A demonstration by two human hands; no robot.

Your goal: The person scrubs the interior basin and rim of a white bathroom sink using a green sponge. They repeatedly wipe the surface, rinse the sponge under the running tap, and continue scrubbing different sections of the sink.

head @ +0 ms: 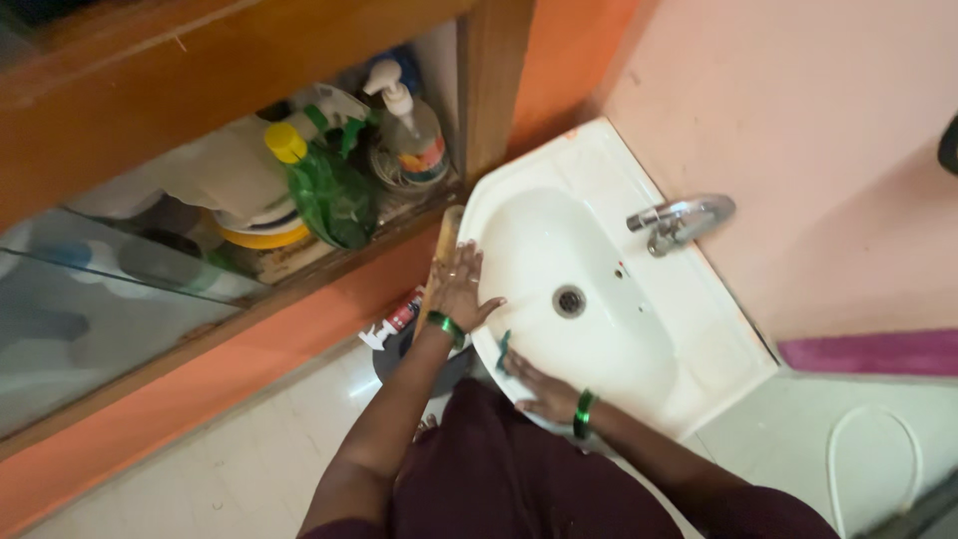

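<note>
Left hand (459,289) flat on the white sink's (699,349) rim, right hand (544,391) on its front edge
</note>
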